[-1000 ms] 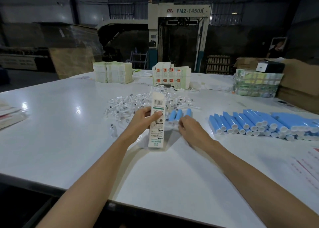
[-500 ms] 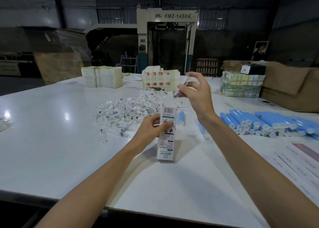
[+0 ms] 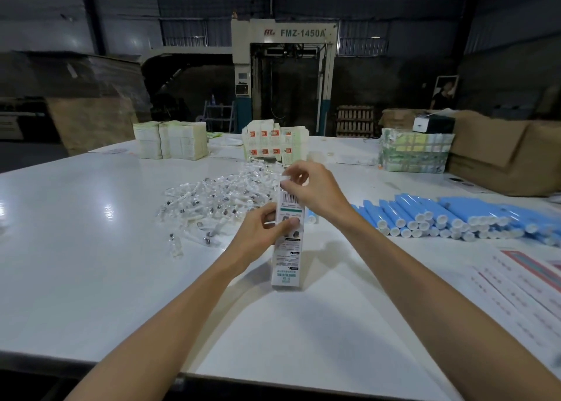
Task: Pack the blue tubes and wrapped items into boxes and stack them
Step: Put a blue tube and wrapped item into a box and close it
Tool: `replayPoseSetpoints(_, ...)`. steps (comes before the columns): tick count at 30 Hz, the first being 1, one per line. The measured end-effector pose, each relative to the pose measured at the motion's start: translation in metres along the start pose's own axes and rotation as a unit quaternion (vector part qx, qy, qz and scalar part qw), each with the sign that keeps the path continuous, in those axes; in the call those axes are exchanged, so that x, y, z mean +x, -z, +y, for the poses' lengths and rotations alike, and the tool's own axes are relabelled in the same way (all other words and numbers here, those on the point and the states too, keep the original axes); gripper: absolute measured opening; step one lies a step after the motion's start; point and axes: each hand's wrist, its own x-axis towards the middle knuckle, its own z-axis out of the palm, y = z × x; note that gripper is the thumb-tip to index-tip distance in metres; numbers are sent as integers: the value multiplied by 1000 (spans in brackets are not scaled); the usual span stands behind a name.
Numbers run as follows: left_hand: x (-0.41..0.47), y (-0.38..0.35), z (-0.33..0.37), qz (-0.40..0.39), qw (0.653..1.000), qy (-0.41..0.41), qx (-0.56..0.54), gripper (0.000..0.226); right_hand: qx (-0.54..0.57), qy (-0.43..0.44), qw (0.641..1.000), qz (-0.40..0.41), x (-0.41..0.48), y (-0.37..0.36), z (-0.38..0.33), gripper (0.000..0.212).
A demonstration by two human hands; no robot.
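Filling a box near the middle of the counter (image 3: 91, 248).
Left hand (image 3: 261, 233) wraps the upright box (image 3: 287, 258) at mid-height; right hand (image 3: 315, 188) pinches a small white piece (image 3: 284, 178) at its top. Light, thin card, probably crushable: grip the edges gently.

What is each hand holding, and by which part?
Left hand grips the white box around its upper middle. Right hand pinches a small white piece at the box's top; flap or wrapped item, unclear.
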Motion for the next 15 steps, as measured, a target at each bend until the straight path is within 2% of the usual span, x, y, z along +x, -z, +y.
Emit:
replayPoseSetpoints(3, -1, 0, 2, -2, 1000, -5, 0, 34, -17, 12, 1000, 2, -5, -2, 8, 17)
replayPoseSetpoints(6, -2, -1, 3, -2, 1000, -4, -1, 30, -24, 22, 999, 2, -17, -6, 17, 24)
replayPoseSetpoints(9, -4, -1, 4, -4, 1000, -2, -3, 31, 28, 22, 999, 23, -31, -9, 26, 29)
replayPoseSetpoints(12, -6, 0, 3, -7, 1000, 1, -11, 32, 95, -26, 993, 62, -42, -8, 34, 34)
replayPoseSetpoints(15, -7, -2, 4, -4, 1000, 0, -25, 31, 162, -52, 985, 25, -57, -11, 39, 38)
